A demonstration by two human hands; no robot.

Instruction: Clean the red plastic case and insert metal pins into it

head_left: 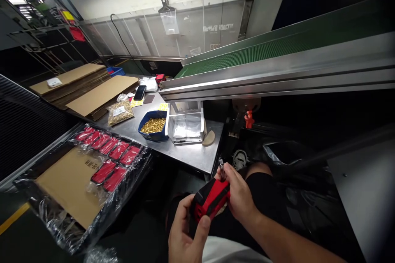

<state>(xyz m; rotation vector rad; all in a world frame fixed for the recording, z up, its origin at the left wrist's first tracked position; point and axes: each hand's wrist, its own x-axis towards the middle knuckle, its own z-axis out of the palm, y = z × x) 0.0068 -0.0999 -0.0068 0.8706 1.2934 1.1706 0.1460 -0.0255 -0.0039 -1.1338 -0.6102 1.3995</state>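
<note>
Over my lap, both hands hold a red and black hand-sized casing (212, 199), tilted up to the right. My left hand (188, 230) grips its lower left end, thumb on the near side and fingers behind. My right hand (239, 191) closes on the upper right end. There its thumb and forefinger are at a shiny metal clip or hook (221, 168) that sticks up from the casing. The casing's exact kind and its far side cannot be made out.
A metal table (197, 157) bears a blue bin (153, 126) of small gold-coloured parts, a white tray (187, 127) of clear bags, and a phone (140, 92). At left stands a plastic-lined box (66, 187) with red items (114, 176). A green conveyor (247, 57) slopes up right.
</note>
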